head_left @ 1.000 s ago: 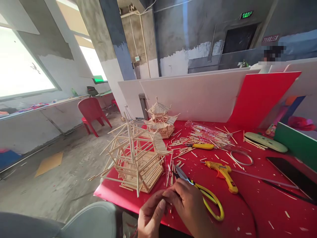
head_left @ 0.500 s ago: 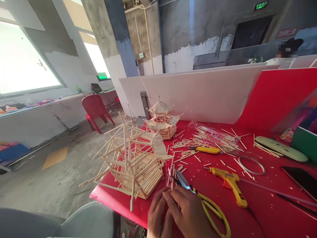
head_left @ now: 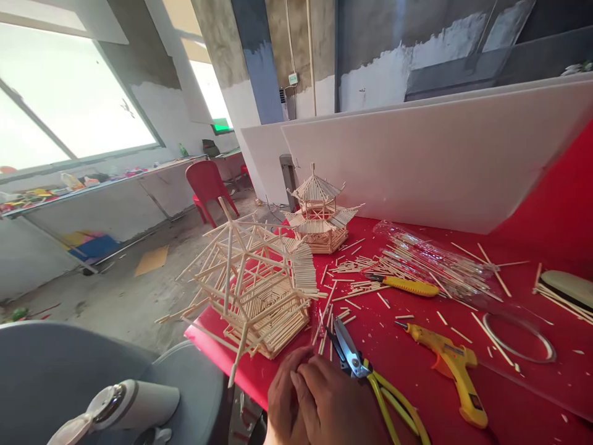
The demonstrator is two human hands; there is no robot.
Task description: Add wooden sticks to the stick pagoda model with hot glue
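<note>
Sticks (head_left: 330, 315) lie at the surface's (head_left: 407, 355) near edge, between the stick-frame model (head_left: 259, 290) and the yellow-handled snips (head_left: 370, 383). Left hand (head_left: 283, 402) and right hand (head_left: 336, 405) meet there, each grip pinched together. They seem to be working 1 piece, too small to identify. Fitting it would call for steady fingers.

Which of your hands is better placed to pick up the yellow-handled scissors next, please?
Probably the right. The right hand lies just beside the scissors, whose yellow handles run past its right side. The left hand sits on the far side, pressed against the right and nearer the stick model.
</note>
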